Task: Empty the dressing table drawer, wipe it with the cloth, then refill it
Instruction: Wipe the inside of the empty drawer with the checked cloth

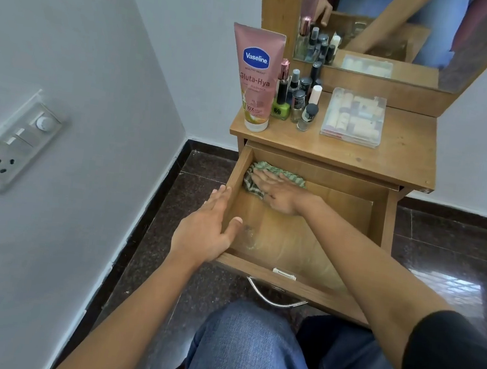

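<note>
The wooden drawer (379, 230) of the dressing table stands pulled out, with only the cloth inside. A green checked cloth (254, 185) lies in its far left corner. My right hand (278, 191) presses flat on the cloth, fingers straight and pointing left. My left hand (210, 229) rests on the drawer's left wall, fingers along the outside and thumb hooked inside. On the table top (391, 158) stand a pink Vaseline tube (257, 76), several nail polish bottles (297, 99) and a clear plastic box (354, 116) of small tubes.
A mirror (405, 30) rises behind the table top. A grey wall with a switch and socket plate (13, 143) runs along the left. Dark glossy floor tiles (456, 248) surround the table. My knees in blue jeans (247, 351) sit just below the drawer's metal handle (274, 298).
</note>
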Action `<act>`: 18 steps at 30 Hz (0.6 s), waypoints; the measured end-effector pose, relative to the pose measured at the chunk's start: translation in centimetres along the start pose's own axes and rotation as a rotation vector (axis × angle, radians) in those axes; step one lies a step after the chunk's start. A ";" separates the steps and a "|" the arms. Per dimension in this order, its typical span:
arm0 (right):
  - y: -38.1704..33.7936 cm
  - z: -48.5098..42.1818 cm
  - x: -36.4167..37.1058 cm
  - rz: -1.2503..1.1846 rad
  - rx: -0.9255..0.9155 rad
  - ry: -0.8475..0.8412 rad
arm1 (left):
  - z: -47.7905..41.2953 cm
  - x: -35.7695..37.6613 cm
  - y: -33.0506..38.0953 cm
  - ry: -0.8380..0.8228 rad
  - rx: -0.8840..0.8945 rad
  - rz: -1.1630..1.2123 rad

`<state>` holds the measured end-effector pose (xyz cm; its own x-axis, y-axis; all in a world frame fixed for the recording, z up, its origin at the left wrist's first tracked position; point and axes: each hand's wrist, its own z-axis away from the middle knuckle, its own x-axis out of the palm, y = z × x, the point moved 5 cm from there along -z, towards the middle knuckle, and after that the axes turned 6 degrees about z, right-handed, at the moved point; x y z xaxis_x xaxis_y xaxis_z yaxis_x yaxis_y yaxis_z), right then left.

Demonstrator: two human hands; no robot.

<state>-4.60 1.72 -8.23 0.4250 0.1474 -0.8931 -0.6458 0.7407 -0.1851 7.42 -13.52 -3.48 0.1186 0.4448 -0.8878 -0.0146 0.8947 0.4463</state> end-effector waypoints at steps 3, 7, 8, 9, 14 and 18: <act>-0.3 -0.4 0.3 -0.025 0.085 -0.003 | 0.0 -0.2 0.0 0.019 -0.002 -0.001; -1.4 -0.5 0.8 -0.086 0.132 -0.011 | 0.0 -0.1 0.1 0.031 -0.007 0.020; -1.7 -0.3 0.9 -0.091 0.131 -0.020 | 0.0 -0.1 0.1 0.030 -0.013 0.025; -2.0 -0.1 1.1 -0.091 0.120 -0.032 | 0.0 -0.1 0.1 0.029 -0.017 0.028; -4.6 2.4 3.1 -0.088 -0.058 -0.071 | -0.1 -0.2 0.2 0.043 -0.014 0.038; -5.4 3.5 3.8 -0.062 -0.166 -0.097 | 0.1 -0.1 0.3 0.036 -0.010 0.020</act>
<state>2.76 0.58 -9.20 0.5208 0.1734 -0.8359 -0.7089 0.6334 -0.3102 7.47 -13.30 -3.20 0.0825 0.4634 -0.8823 -0.0263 0.8860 0.4629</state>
